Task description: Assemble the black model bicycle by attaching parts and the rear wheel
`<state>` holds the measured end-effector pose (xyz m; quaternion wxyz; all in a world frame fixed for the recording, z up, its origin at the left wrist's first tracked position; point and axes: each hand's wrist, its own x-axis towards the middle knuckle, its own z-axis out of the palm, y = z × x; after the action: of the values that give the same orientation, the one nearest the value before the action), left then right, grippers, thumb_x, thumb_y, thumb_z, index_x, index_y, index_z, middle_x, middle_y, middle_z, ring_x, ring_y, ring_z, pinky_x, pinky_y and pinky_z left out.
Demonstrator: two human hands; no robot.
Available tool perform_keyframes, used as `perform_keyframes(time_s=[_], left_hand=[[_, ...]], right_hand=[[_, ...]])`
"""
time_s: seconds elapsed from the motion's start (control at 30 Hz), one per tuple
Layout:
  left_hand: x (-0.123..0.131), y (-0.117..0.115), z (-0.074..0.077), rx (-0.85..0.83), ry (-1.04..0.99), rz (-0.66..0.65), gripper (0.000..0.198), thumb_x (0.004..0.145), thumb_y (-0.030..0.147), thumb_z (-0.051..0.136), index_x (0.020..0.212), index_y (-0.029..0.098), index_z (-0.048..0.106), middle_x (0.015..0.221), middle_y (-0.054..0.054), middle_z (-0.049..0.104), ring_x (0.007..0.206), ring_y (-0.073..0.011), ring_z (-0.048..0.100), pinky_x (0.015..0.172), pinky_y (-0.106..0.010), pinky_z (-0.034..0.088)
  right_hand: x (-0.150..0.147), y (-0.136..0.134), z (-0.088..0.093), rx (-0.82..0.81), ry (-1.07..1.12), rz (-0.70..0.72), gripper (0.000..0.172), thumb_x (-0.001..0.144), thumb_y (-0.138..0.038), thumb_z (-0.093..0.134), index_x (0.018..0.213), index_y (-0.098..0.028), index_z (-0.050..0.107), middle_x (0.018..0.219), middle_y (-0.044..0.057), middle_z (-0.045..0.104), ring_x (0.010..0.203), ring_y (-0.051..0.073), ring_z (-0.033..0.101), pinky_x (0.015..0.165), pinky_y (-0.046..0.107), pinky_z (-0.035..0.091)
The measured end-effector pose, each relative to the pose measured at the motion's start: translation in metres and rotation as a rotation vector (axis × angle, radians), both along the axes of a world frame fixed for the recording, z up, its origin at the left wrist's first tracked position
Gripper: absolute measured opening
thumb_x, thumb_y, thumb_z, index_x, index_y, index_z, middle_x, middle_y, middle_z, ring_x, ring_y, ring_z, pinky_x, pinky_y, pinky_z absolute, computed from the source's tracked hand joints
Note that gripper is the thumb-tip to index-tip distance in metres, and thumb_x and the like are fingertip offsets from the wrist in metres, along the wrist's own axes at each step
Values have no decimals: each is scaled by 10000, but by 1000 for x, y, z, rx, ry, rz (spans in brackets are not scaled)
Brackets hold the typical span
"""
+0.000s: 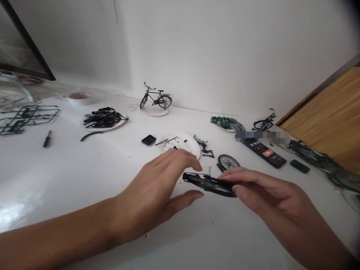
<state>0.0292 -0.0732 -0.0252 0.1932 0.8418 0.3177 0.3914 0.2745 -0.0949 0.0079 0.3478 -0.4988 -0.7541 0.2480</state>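
Between the thumb and fingers of my right hand is a partly built black model bicycle, held tilted nearly flat above the white table. A thin silvery piece sticks up from its top side. My left hand is just left of it, thumb and fingers apart around its near end, with nothing visible between them. Behind the right fingers lies a loose spoked wheel with a black tyre. Small grey and black frame parts are close by. A white paper plate carrying tiny parts is partly hidden by my left hand.
A finished model bicycle stands at the wall, another at the right. Plates hold black parts and green parts. A phone, a screwdriver, a black square tray and green sprues lie around.
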Motion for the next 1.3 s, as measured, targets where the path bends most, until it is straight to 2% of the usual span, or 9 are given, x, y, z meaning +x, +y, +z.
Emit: perform_keyframes(time_s=[0.17, 0.37, 0.43, 0.6, 0.73, 0.83, 1.0, 1.2, 1.3], left_hand=[[-2, 2, 2, -160, -112, 5, 146, 923, 208, 639, 1027, 228, 539, 986, 15, 626, 893, -120, 580, 798, -255, 473], [-2, 5, 2, -431, -249, -94, 138, 913, 274, 663, 964, 192, 564, 921, 1, 652, 834, -121, 581, 770, -267, 484], [-1, 5, 3, -549, -291, -121, 151, 912, 291, 663, 937, 180, 565, 921, -12, 653, 833, -129, 584, 751, -273, 488], [-1, 4, 3, -739, -346, -165, 170, 918, 303, 652, 889, 159, 566, 873, -11, 616, 771, -108, 540, 684, -247, 449], [-2, 2, 1, -823, -369, -191, 175, 933, 316, 632, 892, 166, 552, 816, 12, 562, 730, -92, 498, 645, -227, 409], [-4, -1, 2, -834, -371, -197, 188, 939, 327, 622, 881, 175, 527, 800, 15, 546, 722, -97, 495, 636, -232, 410], [-6, -4, 0, -781, -362, -227, 131, 967, 288, 569, 908, 181, 521, 859, -12, 575, 750, -114, 529, 643, -253, 452], [-5, -9, -1, -600, -385, -226, 97, 971, 231, 558, 908, 176, 509, 1025, -71, 598, 868, -136, 579, 709, -273, 521], [-6, -12, 2, -409, -329, -248, 52, 955, 153, 554, 932, 179, 515, 1028, -81, 612, 894, -146, 597, 760, -297, 543]], right_hand=[[-5, -3, -5, -123, 118, -6, 175, 915, -387, 634, 1033, -309, 736, 914, 0, 766, 821, 156, 738, 704, 189, 612], [-18, -6, -16, -199, 182, -15, 446, 814, -419, 745, 1235, -308, 645, 1237, 46, 697, 1141, 242, 657, 956, 352, 565], [-23, -7, -16, -244, 165, 9, 511, 793, -403, 768, 1271, -298, 621, 1264, 55, 681, 1158, 253, 641, 982, 380, 546], [-30, -5, -17, -318, 181, 77, 357, 921, -379, 634, 1266, -285, 622, 1176, 39, 707, 1008, 189, 680, 877, 290, 569], [-31, -3, -20, -366, 236, 74, 339, 925, -372, 633, 1250, -278, 629, 1057, 21, 717, 926, 169, 680, 785, 254, 587], [-31, -4, -21, -399, 219, 84, 260, 934, -348, 613, 1168, -250, 673, 858, 4, 695, 723, 138, 646, 616, 222, 573], [-35, -3, -18, -297, 146, 119, 135, 941, -265, 585, 987, -215, 702, 596, -48, 533, 513, 94, 490, 444, 189, 439], [-31, -2, -18, -179, 91, 141, 114, 918, -217, 620, 982, -225, 714, 780, -17, 678, 561, 95, 558, 445, 189, 458], [-25, -4, -21, -49, 59, 178, 293, 897, -183, 651, 1157, -312, 693, 990, -17, 720, 705, 110, 651, 558, 197, 534]])
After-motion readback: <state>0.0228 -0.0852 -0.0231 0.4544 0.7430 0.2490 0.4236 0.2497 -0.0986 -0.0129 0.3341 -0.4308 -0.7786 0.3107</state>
